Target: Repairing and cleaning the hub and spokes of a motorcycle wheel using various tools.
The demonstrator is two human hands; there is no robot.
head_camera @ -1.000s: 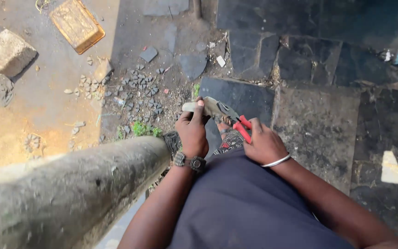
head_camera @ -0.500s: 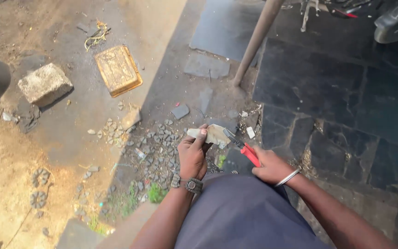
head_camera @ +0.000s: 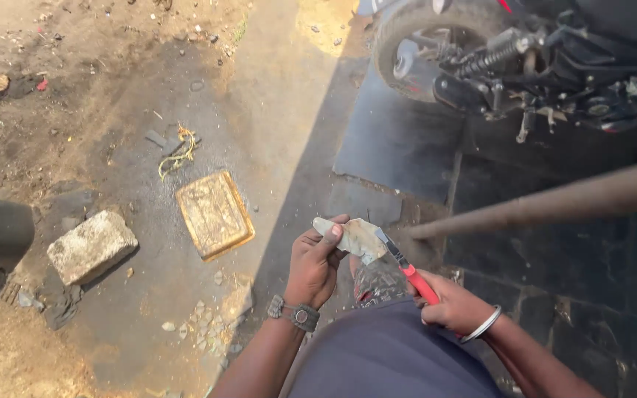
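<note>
Outdoors, the ground under me splits in two: sunlit packed dirt (head_camera: 112,103) strewn with pebbles on my left, dark stone paving slabs (head_camera: 399,140) in shade on my right. From the head camera I see my left hand (head_camera: 317,267) raised in front of my lap, fingers curled tight around a pale, flat, irregular scrap of worn material (head_camera: 352,236), thumb pressed on its top face. My right hand (head_camera: 455,304) is clenched around the red handles of a pair of metal pliers (head_camera: 407,269); the tool's grey nose meets the right edge of the scrap, though I cannot tell whether the tips actually bite on it. A dark strapped wristwatch (head_camera: 300,315) sits on my left wrist and a thin silver bangle (head_camera: 481,324) on my right.

On the dirt to the left lies a flat yellowish rectangular slab (head_camera: 215,214), and further left a rough grey stone block (head_camera: 91,247), the two well apart. A tangle of yellow cord (head_camera: 178,153) lies beyond the slab. At upper right stands a parked black motorcycle (head_camera: 547,59), its wheel at the edge of the paving. A long brown pole (head_camera: 554,203) slants across the right side, ending near the pliers.
</note>
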